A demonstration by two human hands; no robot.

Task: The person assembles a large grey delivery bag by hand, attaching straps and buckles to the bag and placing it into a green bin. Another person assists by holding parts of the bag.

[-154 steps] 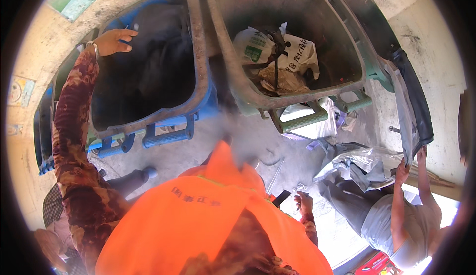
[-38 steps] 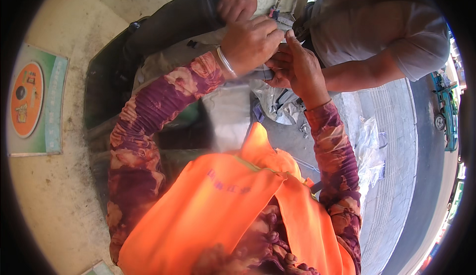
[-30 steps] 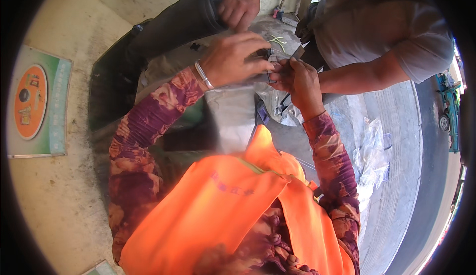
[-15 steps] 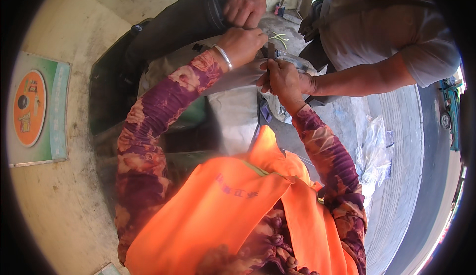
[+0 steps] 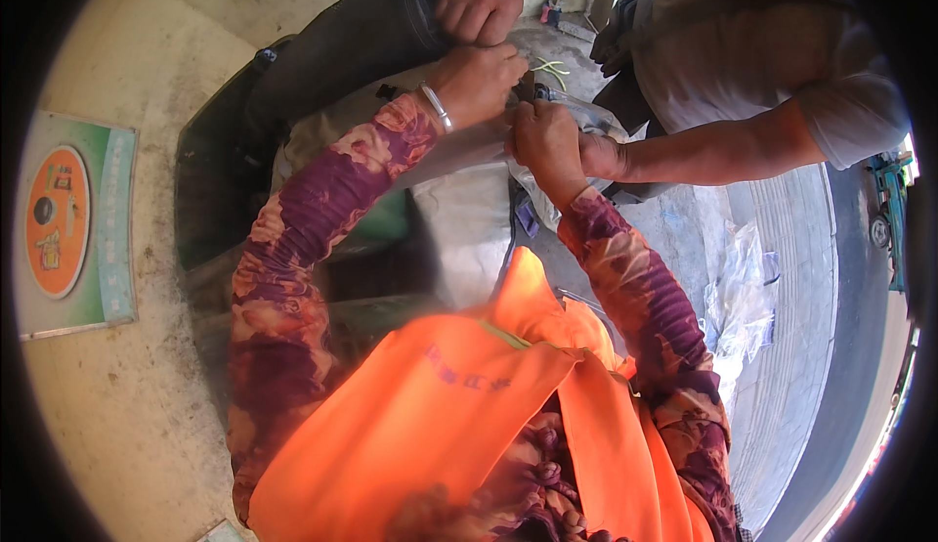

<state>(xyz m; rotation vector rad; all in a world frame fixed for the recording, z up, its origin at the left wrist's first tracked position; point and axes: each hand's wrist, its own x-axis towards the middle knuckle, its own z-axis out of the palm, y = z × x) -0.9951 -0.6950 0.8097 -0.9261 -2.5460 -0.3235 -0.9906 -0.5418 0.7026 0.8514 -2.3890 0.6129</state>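
Note:
Beyond my orange vest, both my arms in flowered sleeves reach forward. My left hand (image 5: 477, 85), a silver bangle at its wrist, is closed with its fingers curled; what they hold is hidden. My right hand (image 5: 549, 143) is closed around the near end of a short dark strip (image 5: 526, 87), whose far end reaches toward my left fingertips. Under the hands lies pale, partly see-through sheeting (image 5: 459, 156). Another person's fist (image 5: 481, 4) is just beyond my left hand, by a rolled black edge (image 5: 422, 0). That person's other hand (image 5: 602, 157) is partly hidden behind my right hand.
The other person in a grey shirt (image 5: 752, 43) stands at the far right. Crumpled clear plastic (image 5: 745, 298) lies on the ground at right. A yellow-green cord (image 5: 553, 71) lies beyond the hands. A stained pale wall with a green panel (image 5: 119, 219) rises at left.
My right hand has turned and shifted slightly left, closer to my left hand, its fingers now more tightly curled. My left hand has moved slightly away from me.

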